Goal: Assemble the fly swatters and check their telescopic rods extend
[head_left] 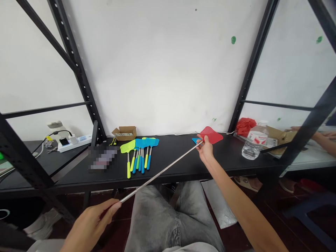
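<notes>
— Two hands on one swatter, is that right?

— Yes. The right hand point(205, 149) is stretched out over the black shelf point(178, 157), its fingers pinched shut around the neck of the red fly swatter point(211, 134), just beneath the red mesh head. The left hand point(90, 224) is low, close to the person's lap, closed on the near end of the swatter's metal rod point(160, 172).

— So the rod is pulled out long?

— It runs in a straight slanting line from the left hand up to the right one, above the grey trousers point(168, 217).

— What sits near the outstretched hand?

— A bit of blue point(195, 140) shows right behind its fingers; I cannot tell what it is. Off to its right stands a clear water bottle point(254, 144), and past that a red crumpled bag point(245, 126). Well away to its left lies a bunch of swatters point(140, 154) with yellow-green and blue heads, handles pointing toward the person, and behind those a small cardboard box point(125, 133).

— Anyone else about?

— Another person's forearm point(324, 138) rests on the next table, far off to the right, apart from all this.

— And further left?

— A white power strip point(75, 141) with plugs, well beyond the bunch.
</notes>
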A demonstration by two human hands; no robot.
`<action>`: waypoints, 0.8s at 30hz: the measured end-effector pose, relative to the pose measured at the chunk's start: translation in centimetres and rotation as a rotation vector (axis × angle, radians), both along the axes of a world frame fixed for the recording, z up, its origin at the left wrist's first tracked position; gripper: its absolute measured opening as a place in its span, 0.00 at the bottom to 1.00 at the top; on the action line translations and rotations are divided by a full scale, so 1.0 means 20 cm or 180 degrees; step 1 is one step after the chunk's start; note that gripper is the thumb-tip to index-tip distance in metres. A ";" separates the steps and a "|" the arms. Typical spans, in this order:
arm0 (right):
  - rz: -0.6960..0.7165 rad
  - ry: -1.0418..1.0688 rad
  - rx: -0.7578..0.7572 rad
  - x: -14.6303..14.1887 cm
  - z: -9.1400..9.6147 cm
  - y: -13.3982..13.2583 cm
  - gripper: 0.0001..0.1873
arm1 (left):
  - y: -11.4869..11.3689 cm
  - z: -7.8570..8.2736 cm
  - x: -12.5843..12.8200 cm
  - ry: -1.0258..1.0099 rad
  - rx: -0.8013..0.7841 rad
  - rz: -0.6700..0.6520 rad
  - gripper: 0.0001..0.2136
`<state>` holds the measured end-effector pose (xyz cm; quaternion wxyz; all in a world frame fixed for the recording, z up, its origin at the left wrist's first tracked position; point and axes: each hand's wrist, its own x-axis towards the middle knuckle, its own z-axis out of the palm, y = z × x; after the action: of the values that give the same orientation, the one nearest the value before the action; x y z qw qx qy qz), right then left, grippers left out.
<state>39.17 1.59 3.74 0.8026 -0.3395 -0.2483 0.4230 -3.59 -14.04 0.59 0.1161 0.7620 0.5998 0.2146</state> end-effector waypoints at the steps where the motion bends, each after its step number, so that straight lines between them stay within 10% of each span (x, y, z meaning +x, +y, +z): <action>1: 0.0061 -0.0073 -0.0004 -0.06 -0.01 -0.01 0.19 | -0.01 0.00 0.05 -0.0046 -0.0149 -0.0105 0.22; 8: 0.0504 -0.0251 -0.0004 -0.36 -0.08 -0.05 0.22 | -0.03 -0.07 0.22 -0.0505 -0.0344 -0.0003 0.23; 24: 0.0345 -0.0457 0.0310 -0.10 0.27 -0.05 0.25 | -0.19 -0.38 0.55 -0.1957 -0.1611 -0.0880 0.28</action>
<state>37.26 0.60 9.12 0.7741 -0.3157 -0.3435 0.4279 7.38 -17.84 -6.95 0.5009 0.6833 0.4632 0.2603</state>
